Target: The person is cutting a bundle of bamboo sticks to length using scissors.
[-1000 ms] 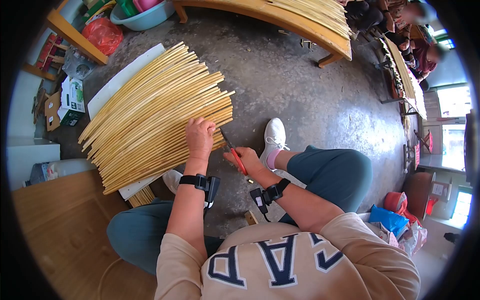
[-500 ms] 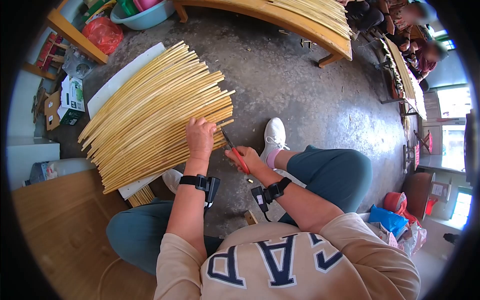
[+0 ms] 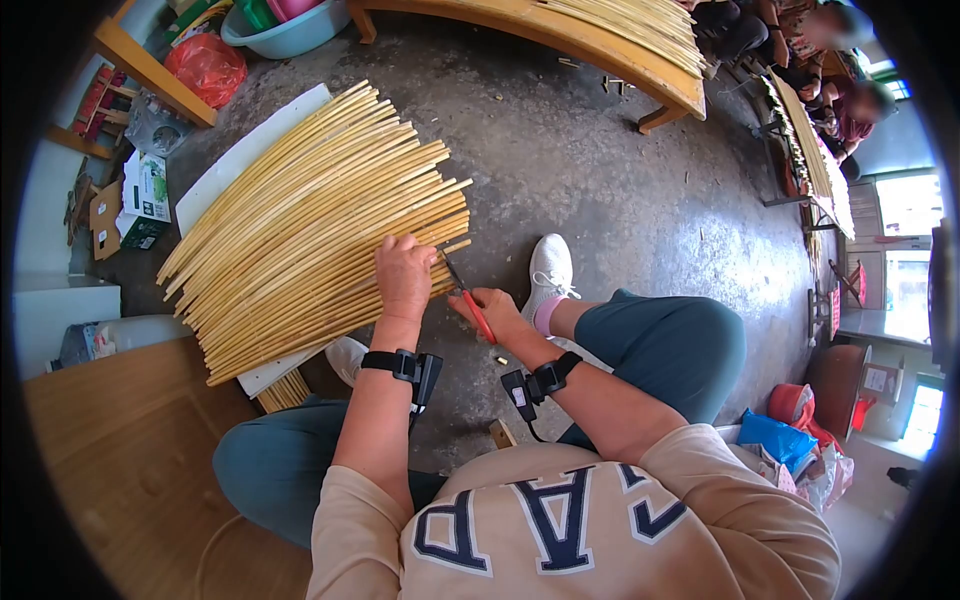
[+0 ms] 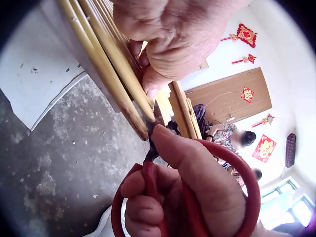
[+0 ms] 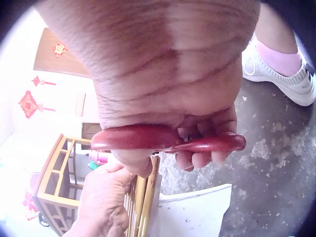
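Many long, thin yellow bamboo sticks [image 3: 300, 215] lie side by side on a white board [image 3: 245, 150]. My left hand [image 3: 404, 280] lies over their near right ends, thumb and fingers pinching a stick close to its tip, as the left wrist view shows. My right hand [image 3: 500, 318] grips a pair of scissors with red handles [image 4: 253, 197], thumb and fingers through the loops. The dark blades [image 3: 451, 268] point up at the stick ends beside my left fingertips. In the left wrist view, stick tips [image 4: 143, 129] meet the blades, which are partly hidden by my right thumb.
A wooden bench [image 3: 480, 25] with more sticks stands at the back. On the floor lie small cut pieces [image 3: 501, 361]. A white shoe [image 3: 550, 268] is right of the scissors. Seated people [image 3: 850, 115] work at the far right. A wooden panel [image 3: 120, 440] stands front left.
The scissors and both hands have shifted only slightly at the stick ends. One stick tip now sticks out past its neighbours near the blades. The rest looks the same.
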{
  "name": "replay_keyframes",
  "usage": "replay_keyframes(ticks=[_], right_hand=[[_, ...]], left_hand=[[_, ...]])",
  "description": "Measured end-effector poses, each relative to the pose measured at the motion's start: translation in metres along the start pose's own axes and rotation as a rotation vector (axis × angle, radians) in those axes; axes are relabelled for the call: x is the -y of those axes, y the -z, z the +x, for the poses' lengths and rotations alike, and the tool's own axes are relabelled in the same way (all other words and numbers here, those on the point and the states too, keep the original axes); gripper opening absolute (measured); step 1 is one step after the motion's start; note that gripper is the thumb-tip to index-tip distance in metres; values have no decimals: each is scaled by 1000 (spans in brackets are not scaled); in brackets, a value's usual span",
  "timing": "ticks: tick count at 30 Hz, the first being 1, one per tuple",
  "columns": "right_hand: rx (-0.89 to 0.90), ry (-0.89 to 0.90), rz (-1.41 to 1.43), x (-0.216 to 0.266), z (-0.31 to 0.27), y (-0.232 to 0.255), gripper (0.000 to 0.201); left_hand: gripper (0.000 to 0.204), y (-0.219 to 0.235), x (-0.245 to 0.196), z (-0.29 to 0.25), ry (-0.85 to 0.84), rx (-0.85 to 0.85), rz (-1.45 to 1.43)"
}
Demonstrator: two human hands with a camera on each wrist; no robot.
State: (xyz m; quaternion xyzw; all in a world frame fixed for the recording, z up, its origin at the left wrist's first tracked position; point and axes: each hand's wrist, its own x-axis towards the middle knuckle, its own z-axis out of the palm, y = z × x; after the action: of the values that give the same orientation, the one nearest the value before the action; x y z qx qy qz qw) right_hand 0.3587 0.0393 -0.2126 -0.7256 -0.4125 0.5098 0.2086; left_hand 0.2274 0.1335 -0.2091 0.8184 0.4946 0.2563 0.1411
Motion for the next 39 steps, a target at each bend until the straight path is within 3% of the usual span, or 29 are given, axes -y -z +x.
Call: replay_keyframes(ticks=[4,9,19,22,27,33,39], right_hand=[[-20,18,34,-5,3,-7,43],[12,-82,107,6,-3,-4,44],[-25,-17,174,9,-4,1,39],[43,-157,191,18,-9,14,41],[-27,-107,-13,5,-3,20,54],[46,1,-103,2,-7,10,55],[27,-24,-101,5,-4,6,56]], left_hand=[[3,-2,-1,0,-1,-6,19],[4,-3,1,0,14,-3,-13],[3,0,-1,-1,34,26,-46],[3,0,1,-1,56,17,-64],[5,0,7,1,66,-13,-74],[6,4,2,-1,32,-18,-3],[7,2,-2,-4,9,-27,-16]])
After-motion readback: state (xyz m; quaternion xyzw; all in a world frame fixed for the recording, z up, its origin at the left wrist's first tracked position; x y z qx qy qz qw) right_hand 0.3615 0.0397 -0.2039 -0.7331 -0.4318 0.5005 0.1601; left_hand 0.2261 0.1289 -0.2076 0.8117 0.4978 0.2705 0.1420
